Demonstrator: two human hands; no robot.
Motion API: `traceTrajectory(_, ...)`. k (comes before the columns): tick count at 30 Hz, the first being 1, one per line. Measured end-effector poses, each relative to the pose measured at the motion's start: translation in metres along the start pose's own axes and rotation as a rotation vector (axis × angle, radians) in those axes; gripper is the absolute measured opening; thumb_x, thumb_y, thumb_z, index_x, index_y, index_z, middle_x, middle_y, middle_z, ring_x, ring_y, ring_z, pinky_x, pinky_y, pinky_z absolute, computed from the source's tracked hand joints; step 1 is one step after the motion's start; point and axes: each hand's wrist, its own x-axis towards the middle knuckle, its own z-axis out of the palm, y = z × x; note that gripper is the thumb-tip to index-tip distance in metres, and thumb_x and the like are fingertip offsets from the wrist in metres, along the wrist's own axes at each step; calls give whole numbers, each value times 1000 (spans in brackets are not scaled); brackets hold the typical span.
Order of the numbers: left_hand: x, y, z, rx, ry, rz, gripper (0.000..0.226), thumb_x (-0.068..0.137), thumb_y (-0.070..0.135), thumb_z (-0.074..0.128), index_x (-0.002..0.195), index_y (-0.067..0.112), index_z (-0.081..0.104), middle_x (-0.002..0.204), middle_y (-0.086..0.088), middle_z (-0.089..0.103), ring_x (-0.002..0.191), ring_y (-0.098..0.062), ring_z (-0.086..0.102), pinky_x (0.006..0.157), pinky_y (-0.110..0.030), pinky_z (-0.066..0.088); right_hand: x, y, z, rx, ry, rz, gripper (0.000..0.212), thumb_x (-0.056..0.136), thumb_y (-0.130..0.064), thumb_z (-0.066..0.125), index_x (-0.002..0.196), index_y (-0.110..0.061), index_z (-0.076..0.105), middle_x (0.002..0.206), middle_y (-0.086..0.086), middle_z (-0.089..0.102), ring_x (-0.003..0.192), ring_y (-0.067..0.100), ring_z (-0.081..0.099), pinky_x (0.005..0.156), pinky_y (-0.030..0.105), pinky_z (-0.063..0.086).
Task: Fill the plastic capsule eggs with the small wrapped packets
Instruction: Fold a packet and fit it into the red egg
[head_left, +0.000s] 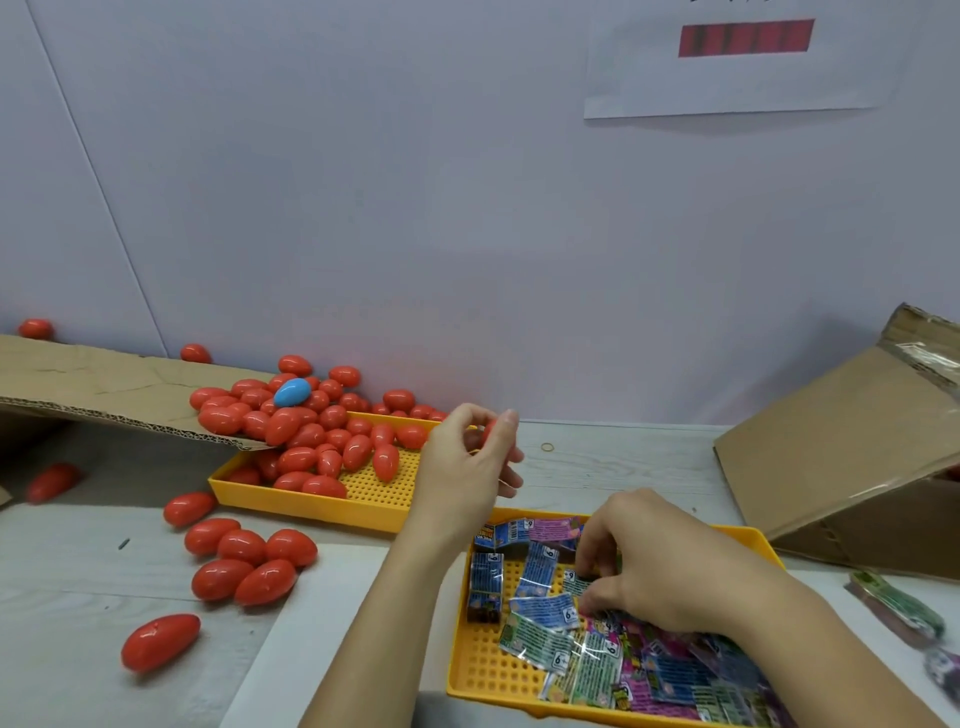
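My left hand (470, 467) is raised above the table and grips a red capsule egg (488, 431), mostly hidden by the fingers. My right hand (644, 561) reaches down into the near yellow tray (478, 670), its fingertips pinching one of the small wrapped packets (582, 582). Several packets (540, 629) lie loose in that tray. A far yellow tray (374, 514) holds a heap of red eggs (311, 431) with one blue egg (292, 392) on top. Several red eggs (244, 566) lie on the table at the left.
A cardboard flap (104, 389) slopes down into the far tray from the left. A tilted cardboard box (852, 457) stands at the right. More packets (904, 608) lie at the right edge. A rubber band (547, 446) lies by the wall. A white wall closes the back.
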Motion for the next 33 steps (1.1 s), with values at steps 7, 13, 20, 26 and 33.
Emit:
traceTrajectory(7, -8, 0, 14, -45, -82, -28, 29, 100, 30, 56, 100, 2, 60, 76, -8, 68, 60, -18, 66, 57, -29, 56, -1, 0, 2, -49, 18, 1, 9, 85, -37, 74, 90, -30, 75, 78, -17, 63, 69, 1, 61, 59, 15, 45)
traceTrajectory(13, -8, -3, 15, -27, -69, -25, 26, 98, 29, 60, 99, 3, 62, 80, -11, 68, 60, -14, 65, 56, -25, 55, 0, 1, 2, -62, 26, 6, 9, 85, -37, 72, 90, -30, 74, 77, -15, 64, 68, 2, 61, 56, 14, 43)
traceTrajectory(20, -7, -8, 11, 38, -57, -3, 22, 90, 35, 71, 94, 14, 64, 80, -11, 67, 62, -6, 61, 59, -22, 52, -1, -1, 2, -44, 39, -9, 19, 85, -45, 73, 92, -28, 74, 72, -13, 62, 63, 2, 58, 54, 16, 40)
traceTrajectory(26, -8, -12, 10, 50, -53, -11, 22, 83, 35, 79, 92, 22, 63, 87, -2, 67, 77, -13, 65, 65, -22, 55, -2, -5, 4, -62, 51, -18, 26, 84, -49, 73, 99, -27, 74, 72, -14, 61, 64, 2, 57, 56, 16, 39)
traceTrajectory(33, -9, -12, 9, 78, -47, -12, 29, 75, 31, 86, 93, 28, 63, 93, 5, 66, 84, -11, 65, 65, -16, 51, -4, -8, 5, -41, 39, -19, 21, 88, -39, 72, 102, -23, 75, 69, -15, 57, 61, 2, 57, 53, 15, 41)
